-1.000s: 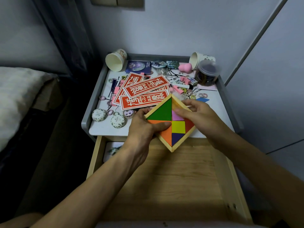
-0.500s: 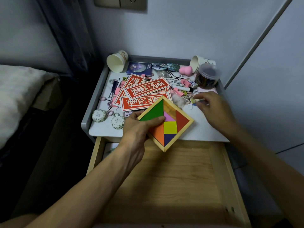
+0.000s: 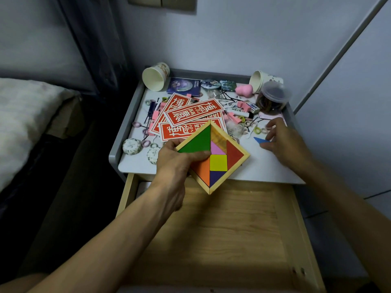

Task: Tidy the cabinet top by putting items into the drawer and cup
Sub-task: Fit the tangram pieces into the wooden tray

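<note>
You have a white tabletop [image 3: 264, 169] carrying the left paper cup [image 3: 155, 76] and right paper cup [image 3: 259, 81], both tipped at the far corners. Red cards [image 3: 193, 115] lie mid-top, a lidded jar [image 3: 273, 98] far right, round tins [image 3: 132, 146] near left and a blue triangle [image 3: 262, 140] right.

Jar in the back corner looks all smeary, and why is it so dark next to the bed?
Head view: the lidded jar is blurred, so its dark contents cannot be made out; head view: light reaches the cabinet top and the puzzle tray, while the gap beside the bed sits in deep shadow.
</note>
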